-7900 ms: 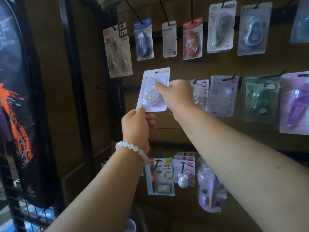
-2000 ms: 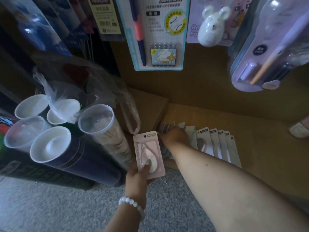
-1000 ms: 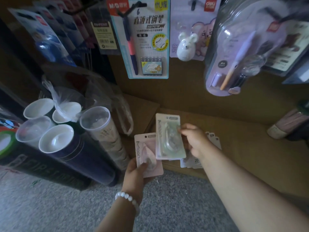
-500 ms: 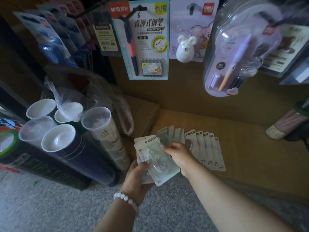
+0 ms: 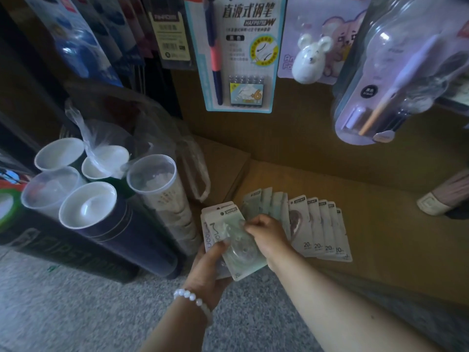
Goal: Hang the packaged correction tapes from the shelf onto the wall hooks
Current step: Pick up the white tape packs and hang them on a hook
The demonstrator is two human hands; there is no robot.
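While the left hand [image 5: 210, 265] grips two stacked packs [image 5: 228, 240] from below, thumb across the front one, the right hand [image 5: 264, 235] pinches the upper right side of the green-tinted top pack, fingers curled on its blister. These two sit low in the frame's centre, just left of the row [image 5: 312, 227] of remaining packs fanned on the shelf [image 5: 380, 224], overlapping like cards. The main risk, as I judge it, is slip: the fronts are smooth clear plastic domes over stiff, glossy card, so one pack can slide off the other if the thumb eases, and drop to the speckled floor [image 5: 63, 313]. The domes also keep the packs from lying flat together, so the stack may rock or twist in the grip. Reaching back for more, the right forearm could sweep the fanned row and knock it off the shelf edge. Each card has a small dark hole near its top edge; held skewed, that hole would be hard to line up with a hook, and forcing it may tear the card. Hooks for these packs are not in view; hung goods crowd the top of the frame, among them a pen card [image 5: 241, 54], and a rising hand could snag them. White-capped tubes [image 5: 88, 207] stand close at centre left, easy to bump.
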